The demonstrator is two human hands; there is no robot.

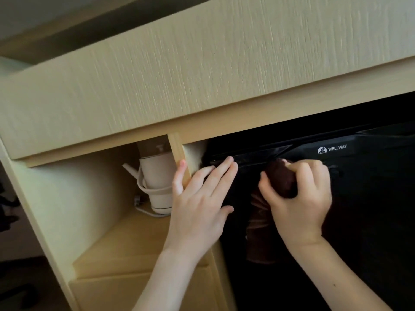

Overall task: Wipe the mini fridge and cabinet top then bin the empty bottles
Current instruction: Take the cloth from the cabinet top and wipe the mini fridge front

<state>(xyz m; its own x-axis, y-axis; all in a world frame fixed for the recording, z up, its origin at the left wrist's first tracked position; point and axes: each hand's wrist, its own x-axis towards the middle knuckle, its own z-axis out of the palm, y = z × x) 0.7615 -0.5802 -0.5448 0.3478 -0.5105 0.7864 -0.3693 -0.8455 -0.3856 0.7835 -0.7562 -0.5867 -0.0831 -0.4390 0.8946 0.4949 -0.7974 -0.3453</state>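
Observation:
The black mini fridge (363, 198) fills the right compartment of a pale wooden cabinet; its door carries a white WELLWAY logo. My right hand (301, 198) is shut on a bunched dark brown cloth (280, 182) and presses it against the upper part of the fridge door; more of the cloth hangs down below the hand. My left hand (202, 198) lies flat with fingers spread on the fridge's upper left edge, its thumb on the wooden divider (178, 153). The cabinet top (202, 70) runs across above. No bottles are in view.
A cream electric kettle (155, 180) with a coiled cord stands in the open left compartment on a wooden shelf (125, 239). Below that shelf is a drawer front (107, 292). A dark floor shows at the far left.

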